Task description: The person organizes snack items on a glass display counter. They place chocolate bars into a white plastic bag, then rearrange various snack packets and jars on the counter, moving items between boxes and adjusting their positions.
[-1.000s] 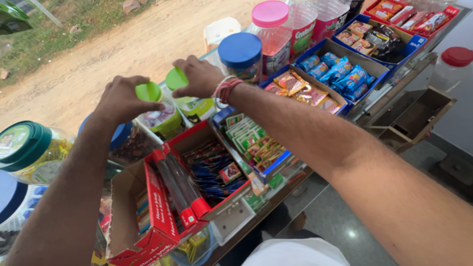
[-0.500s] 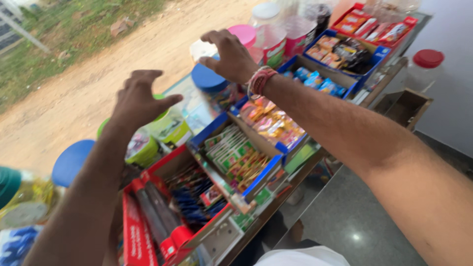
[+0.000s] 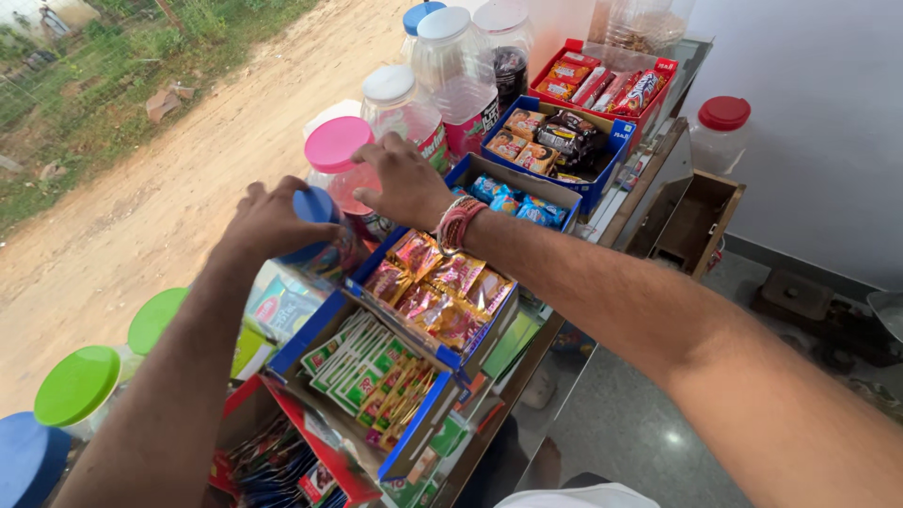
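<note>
My left hand grips the blue lid of a clear plastic jar at the counter's outer edge. My right hand, with red thread bands at the wrist, rests against the side of the neighbouring jar with a pink lid. Both arms reach forward over open boxes of snack packets. A blue box of small green and yellow sachets lies under my left forearm.
Along the outer edge stand more jars: two with green lids, white-lidded ones and a blue-lidded one. Red and blue boxes of biscuits sit further back. A red-lidded jar stands by the wall. A dirt road lies beyond.
Both hands have moved from the green-lidded jars further along the row. The left hand now grips the blue-lidded jar and the right hand touches the pink-lidded one. The view has shifted along the counter.
</note>
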